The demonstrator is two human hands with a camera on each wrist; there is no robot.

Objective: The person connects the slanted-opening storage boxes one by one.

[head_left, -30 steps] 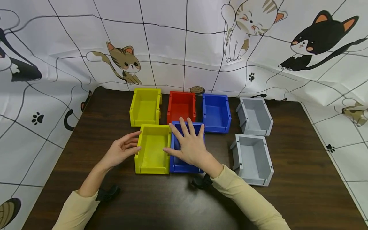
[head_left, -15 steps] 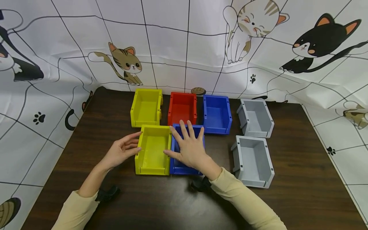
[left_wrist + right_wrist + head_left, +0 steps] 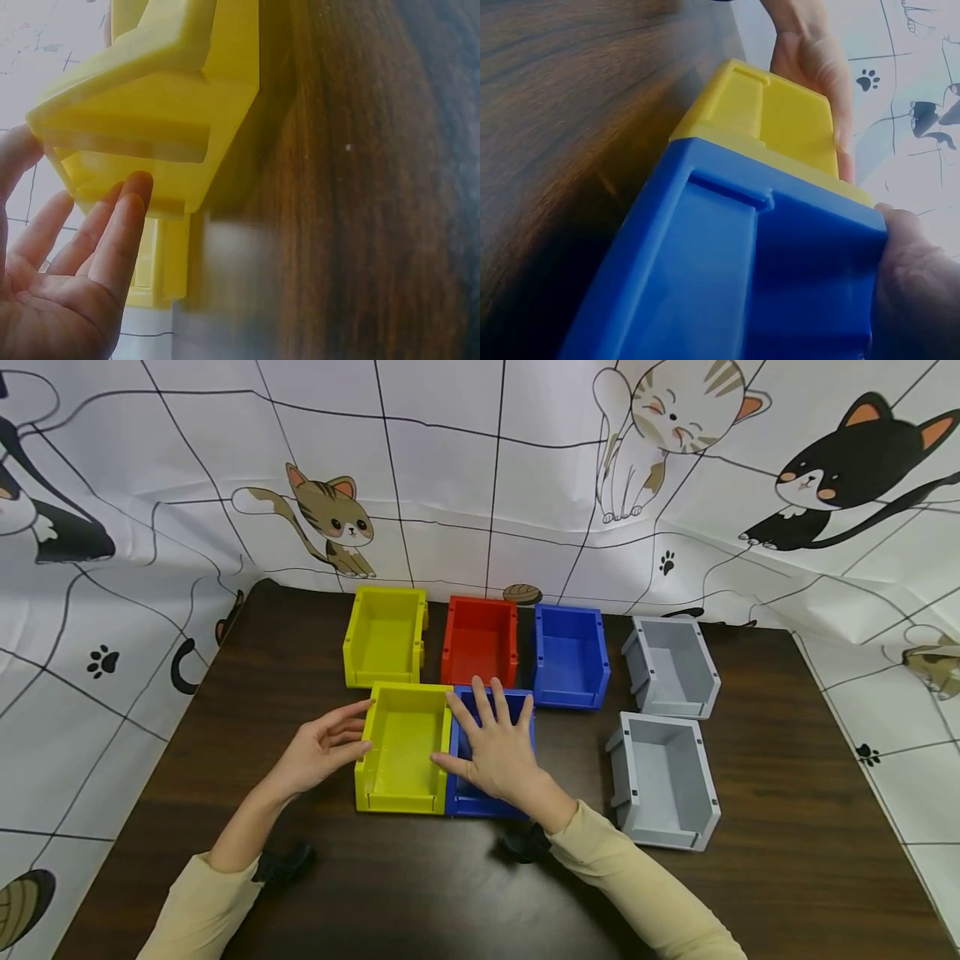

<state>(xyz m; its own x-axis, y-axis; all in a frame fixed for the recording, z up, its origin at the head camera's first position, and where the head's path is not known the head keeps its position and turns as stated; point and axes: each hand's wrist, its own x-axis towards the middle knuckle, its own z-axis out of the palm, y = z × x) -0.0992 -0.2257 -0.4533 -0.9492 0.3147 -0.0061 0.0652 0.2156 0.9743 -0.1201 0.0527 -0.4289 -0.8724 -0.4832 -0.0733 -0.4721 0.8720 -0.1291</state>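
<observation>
A yellow bin and a blue bin stand side by side in the front row on the dark table. My left hand is at the yellow bin's left side, thumb and fingertips right at its wall, the fingers loosely extended in the left wrist view. Over the blue bin lies my right hand, palm down with fingers spread, hiding much of its inside. In the right wrist view, the right thumb side meets the blue bin's rim.
Behind stand another yellow bin, a red bin, a second blue bin and a grey bin. Another grey bin is to the right. A cat-patterned sheet hangs behind the table.
The front blue bin and my right hand over it have shifted slightly toward me, bringing its back edge closer in line with the yellow bin's. My left hand stays at the yellow bin.
</observation>
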